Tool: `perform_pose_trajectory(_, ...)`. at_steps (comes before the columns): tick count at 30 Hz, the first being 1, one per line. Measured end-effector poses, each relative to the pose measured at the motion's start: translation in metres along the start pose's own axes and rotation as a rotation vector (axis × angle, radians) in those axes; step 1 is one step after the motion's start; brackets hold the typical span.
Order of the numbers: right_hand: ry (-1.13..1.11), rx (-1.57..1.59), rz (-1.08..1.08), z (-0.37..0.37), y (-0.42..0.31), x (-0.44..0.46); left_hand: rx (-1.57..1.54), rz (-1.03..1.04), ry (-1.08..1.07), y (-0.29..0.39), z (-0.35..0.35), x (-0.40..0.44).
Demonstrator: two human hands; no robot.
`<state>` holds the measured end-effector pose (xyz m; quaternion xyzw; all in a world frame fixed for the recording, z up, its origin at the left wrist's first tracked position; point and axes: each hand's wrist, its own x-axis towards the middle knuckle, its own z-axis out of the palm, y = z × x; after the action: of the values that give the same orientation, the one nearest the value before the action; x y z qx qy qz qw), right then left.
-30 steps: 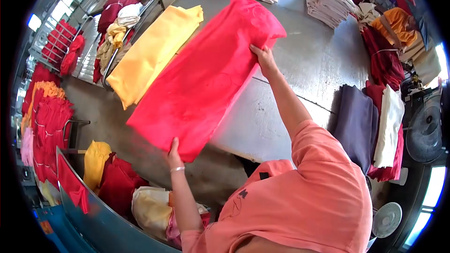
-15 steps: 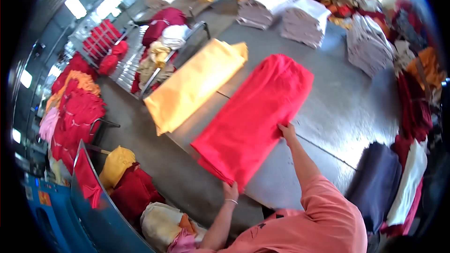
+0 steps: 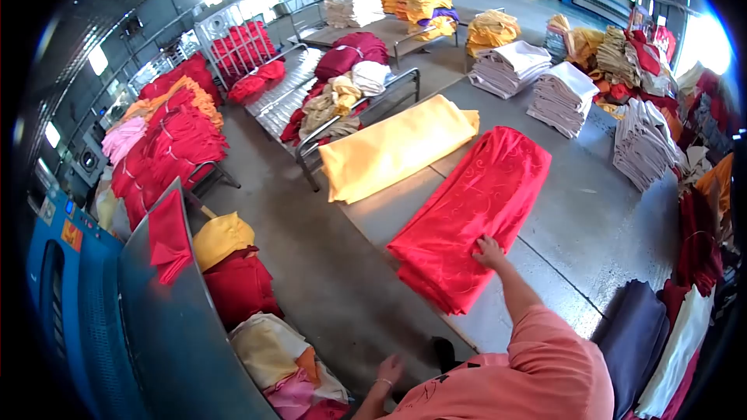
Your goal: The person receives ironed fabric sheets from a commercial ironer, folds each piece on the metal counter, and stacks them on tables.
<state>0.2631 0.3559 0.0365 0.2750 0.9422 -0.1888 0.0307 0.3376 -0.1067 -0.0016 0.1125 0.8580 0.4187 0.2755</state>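
A folded red cloth (image 3: 475, 218) with a faint swirl pattern lies lengthwise across the grey table (image 3: 591, 210). My right hand (image 3: 489, 252) rests on its near right edge, fingers outstretched on the fabric and not gripping it. Low in the view, my left hand (image 3: 391, 371) is away from the cloth, over the floor beside the table's near edge. Its fingers look loosely open and nothing shows in them. A folded yellow cloth (image 3: 401, 148) lies just beyond the red one, along the table's left edge.
Stacks of white folded cloth (image 3: 510, 68) stand at the table's far side. Dark rolled cloth (image 3: 634, 327) lies at right. A metal rack (image 3: 342, 109) with bundles stands at left, near red cloth piles (image 3: 171, 152). A blue machine (image 3: 78, 280) and metal sheet (image 3: 167, 319) border the left.
My left hand has let go of the red cloth's near corner and dropped back toward my body. My right hand still touches the right edge. The view has tilted up and shifted left.
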Motion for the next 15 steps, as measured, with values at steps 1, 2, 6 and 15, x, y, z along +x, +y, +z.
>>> perform_pose_trajectory(1,-0.107,0.015,0.010,-0.014,-0.003,0.000,-0.033,-0.022,0.085,-0.018,-0.009,-0.020)
perform_pose_trajectory(2,-0.156,0.028,-0.011,-0.012,-0.003,0.004,-0.140,-0.178,0.093,-0.050,-0.016,-0.035)
perform_pose_trajectory(6,0.124,-0.055,-0.159,-0.002,-0.080,-0.053,-0.565,-0.411,0.277,-0.153,-0.031,-0.112)
perform_pose_trajectory(15,-1.012,0.069,-1.025,0.243,-0.292,-0.313,-0.210,0.089,0.609,-0.127,-0.077,-0.178)
